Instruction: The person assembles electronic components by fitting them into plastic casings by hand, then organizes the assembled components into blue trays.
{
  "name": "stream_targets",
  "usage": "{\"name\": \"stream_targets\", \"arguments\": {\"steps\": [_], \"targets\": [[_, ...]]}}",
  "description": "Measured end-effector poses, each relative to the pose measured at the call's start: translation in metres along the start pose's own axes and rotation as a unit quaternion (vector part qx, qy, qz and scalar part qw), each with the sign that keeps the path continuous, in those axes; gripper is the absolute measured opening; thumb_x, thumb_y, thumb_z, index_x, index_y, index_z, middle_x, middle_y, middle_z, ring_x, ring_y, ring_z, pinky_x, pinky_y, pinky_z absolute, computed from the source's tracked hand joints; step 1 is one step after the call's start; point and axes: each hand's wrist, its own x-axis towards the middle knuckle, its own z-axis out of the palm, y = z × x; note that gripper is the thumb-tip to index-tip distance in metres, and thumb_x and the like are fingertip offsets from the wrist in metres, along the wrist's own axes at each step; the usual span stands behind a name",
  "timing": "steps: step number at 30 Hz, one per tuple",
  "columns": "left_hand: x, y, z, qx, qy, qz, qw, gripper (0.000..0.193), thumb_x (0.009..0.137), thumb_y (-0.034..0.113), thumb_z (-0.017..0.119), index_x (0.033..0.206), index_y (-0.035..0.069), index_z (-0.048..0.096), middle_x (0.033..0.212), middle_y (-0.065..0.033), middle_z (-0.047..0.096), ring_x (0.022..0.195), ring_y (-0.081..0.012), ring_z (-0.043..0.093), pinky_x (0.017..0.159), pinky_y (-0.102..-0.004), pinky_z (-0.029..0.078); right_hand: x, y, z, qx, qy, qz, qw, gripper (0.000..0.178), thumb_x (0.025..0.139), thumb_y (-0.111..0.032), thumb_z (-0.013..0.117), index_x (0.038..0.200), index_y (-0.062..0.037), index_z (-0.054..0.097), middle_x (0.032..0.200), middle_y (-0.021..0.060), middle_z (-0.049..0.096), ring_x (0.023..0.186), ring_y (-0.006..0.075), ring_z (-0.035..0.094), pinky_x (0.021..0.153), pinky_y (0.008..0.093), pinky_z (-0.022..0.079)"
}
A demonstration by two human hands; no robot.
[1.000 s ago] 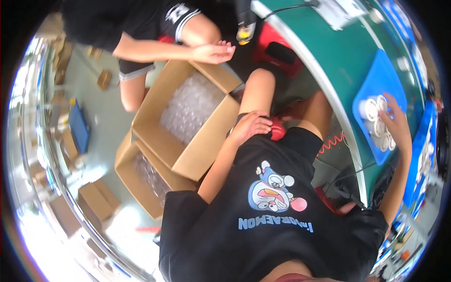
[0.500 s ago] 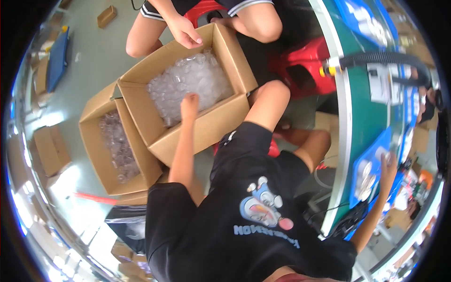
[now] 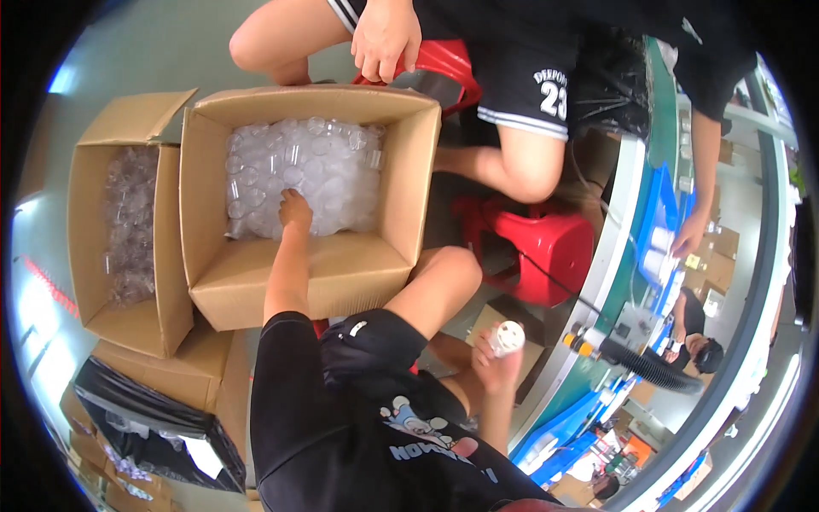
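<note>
My left hand (image 3: 294, 211) reaches down into a large cardboard box (image 3: 299, 286), its fingers curled against a heap of small clear plastic cups or covers (image 3: 320, 175). Whether it grips one of them is hidden. Out to the right, my right hand (image 3: 493, 369) holds up a white round plastic part (image 3: 508, 338), with a slotted or holed face turned upward. The fingers wrap round its side. To the left of the large box stands a narrower cardboard box (image 3: 171, 256) holding more clear plastic pieces (image 3: 130, 226).
Across the box sits another person, one hand (image 3: 386, 38) hanging by its far rim, the other (image 3: 693, 230) at white parts in a blue tray (image 3: 659, 247). A red stool (image 3: 546, 256), a green workbench (image 3: 559, 375) with a black hose (image 3: 653, 367), and a black-lined bin (image 3: 158, 427) surround me.
My view has turned rightward. My right hand has come from the blue tray on the bench and now holds a white round part. My left hand remains at the clear pieces.
</note>
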Motion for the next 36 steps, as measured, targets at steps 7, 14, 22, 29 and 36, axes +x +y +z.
{"name": "stream_targets", "arguments": {"steps": [7, 14, 22, 29, 36], "targets": [[0.027, 0.023, 0.030, 0.130, 0.102, -0.120, 0.979, 0.052, 0.079, 0.030, 0.072, 0.117, 0.001, 0.052, 0.115, -0.0126, 0.052, 0.096, -0.0239, 0.064, 0.078, -0.0332, 0.055, 0.065, -0.012, 0.053, 0.125, -0.124, 0.008, 0.984, 0.047, 0.098, -0.048, 0.047, 0.111, -0.0045, 0.061, 0.094, 0.0139, 0.056, 0.058, 0.0175, 0.041, 0.044, 0.0273, 0.031], [0.009, 0.012, -0.017, 0.009, 0.056, -0.078, 0.995, 0.049, 0.075, 0.028, 0.077, 0.110, 0.002, 0.055, 0.107, -0.0139, 0.060, 0.092, -0.0274, 0.067, 0.080, -0.0365, 0.055, 0.061, -0.020, 0.045, 0.126, -0.213, -0.046, 0.968, 0.048, 0.099, -0.045, 0.047, 0.128, -0.0084, 0.058, 0.100, 0.0115, 0.056, 0.065, 0.0185, 0.042, 0.051, 0.0279, 0.035], [-0.121, 0.009, -0.188, -0.669, -0.287, 0.079, 0.681, 0.049, 0.095, 0.031, 0.058, 0.137, 0.008, 0.048, 0.101, -0.0092, 0.064, 0.086, -0.0174, 0.063, 0.074, -0.0327, 0.052, 0.033, 0.030, -0.019, 0.103, -0.132, -0.024, 0.986, 0.033, 0.091, -0.029, 0.057, 0.119, -0.0131, 0.066, 0.123, 0.0157, 0.061, 0.088, 0.0246, 0.049, 0.069, 0.0317, 0.042], [-0.244, 0.170, -0.178, -0.717, -0.502, 0.155, 0.458, 0.055, 0.097, 0.049, 0.044, 0.138, 0.014, 0.044, 0.092, -0.0059, 0.060, 0.066, -0.0167, 0.055, 0.062, -0.0317, 0.047, 0.004, 0.048, -0.091, 0.221, -0.097, -0.040, 0.970, 0.049, 0.093, -0.035, 0.055, 0.117, 0.0077, 0.058, 0.118, 0.0289, 0.056, 0.090, 0.0295, 0.057, 0.072, 0.0315, 0.053], [-0.291, 0.284, -0.112, -0.686, -0.654, 0.071, 0.312, 0.052, 0.093, 0.058, 0.044, 0.113, 0.011, 0.057, 0.071, -0.0027, 0.048, 0.059, -0.0149, 0.044, 0.054, -0.0262, 0.039, -0.037, 0.053, -0.159, 0.274, -0.266, -0.094, 0.919, 0.052, 0.095, -0.038, 0.045, 0.118, 0.0065, 0.059, 0.102, 0.0243, 0.064, 0.071, 0.0269, 0.060, 0.058, 0.0270, 0.051]]}}
